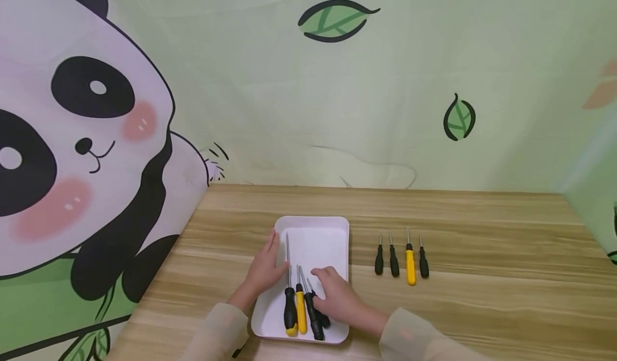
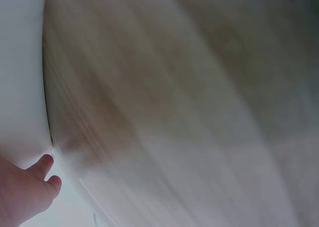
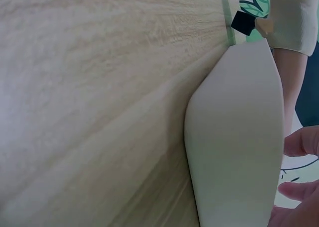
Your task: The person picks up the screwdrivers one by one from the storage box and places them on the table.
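A white tray (image 1: pixel 328 243) holds several screwdrivers, their handles toward the near end. From left to right lie a long black-and-yellow screwdriver (image 1: pixel 290 310), a yellow-handled screwdriver (image 1: pixel 301 313), a black screwdriver (image 1: pixel 315 323) and a shorter black one (image 1: pixel 325 321), partly covered. At the tray's left rim is my left hand (image 1: pixel 264 267), fingers extended along the edge and thumb pointing inward. My right hand (image 1: pixel 339 296) reaches over the right rim, thumb and forefinger spread apart beside the black handles. The right wrist view shows the tray's outer side (image 3: pixel 234 137) and parted fingers (image 3: pixel 301 142).
To the right of the tray, a row of screwdrivers lies on the wooden table (image 1: pixel 482 296): several black-handled ones, such as the leftmost screwdriver (image 1: pixel 379 259), and one yellow screwdriver (image 1: pixel 411 264). Behind the table hangs a pale green backdrop (image 1: pixel 265 109) with a panda and leaves.
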### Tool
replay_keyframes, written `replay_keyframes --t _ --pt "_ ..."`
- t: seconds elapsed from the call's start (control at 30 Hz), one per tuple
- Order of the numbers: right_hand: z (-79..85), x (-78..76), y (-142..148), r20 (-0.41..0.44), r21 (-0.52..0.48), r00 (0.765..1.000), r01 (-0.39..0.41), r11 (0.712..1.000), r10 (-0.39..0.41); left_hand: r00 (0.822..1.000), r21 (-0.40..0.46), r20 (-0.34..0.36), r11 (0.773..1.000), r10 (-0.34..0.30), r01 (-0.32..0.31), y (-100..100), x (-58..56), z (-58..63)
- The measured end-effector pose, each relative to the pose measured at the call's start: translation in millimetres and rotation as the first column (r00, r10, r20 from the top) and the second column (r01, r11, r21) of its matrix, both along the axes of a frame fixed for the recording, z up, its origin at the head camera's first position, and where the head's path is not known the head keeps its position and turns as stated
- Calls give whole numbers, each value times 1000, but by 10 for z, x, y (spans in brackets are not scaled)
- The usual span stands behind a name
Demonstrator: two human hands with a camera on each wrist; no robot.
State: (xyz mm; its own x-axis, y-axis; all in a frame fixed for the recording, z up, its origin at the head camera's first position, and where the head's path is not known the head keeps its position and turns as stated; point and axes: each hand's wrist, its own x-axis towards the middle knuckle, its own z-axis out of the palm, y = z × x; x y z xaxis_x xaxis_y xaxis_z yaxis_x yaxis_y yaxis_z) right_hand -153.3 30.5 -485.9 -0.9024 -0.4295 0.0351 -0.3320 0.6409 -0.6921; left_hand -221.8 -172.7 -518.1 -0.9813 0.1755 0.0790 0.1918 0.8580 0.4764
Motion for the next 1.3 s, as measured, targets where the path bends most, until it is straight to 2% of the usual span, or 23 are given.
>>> replay_keyframes --t 0.3,0.53,0.67,0.8,1.3 --pt "-69 9 -70 -31 72 999 14 997 -12 1000 0 -21 1000 -10 10 -8 -2 -24" --pt "-118 -13 -121 -32 139 999 31 990 -27 997 28 -67 999 -34 36 -8 37 -1" --pt "-118 -13 -143 -4 156 999 38 987 -38 1000 34 -25 999 -14 15 0 25 -3" --pt "-115 -18 -166 25 158 998 54 986 -59 1000 4 11 1000 0 0 -3 -3 -13" --pt "-108 -39 -227 54 195 993 93 976 -105 1000 5 15 1000 -1 1 -7 2 3"
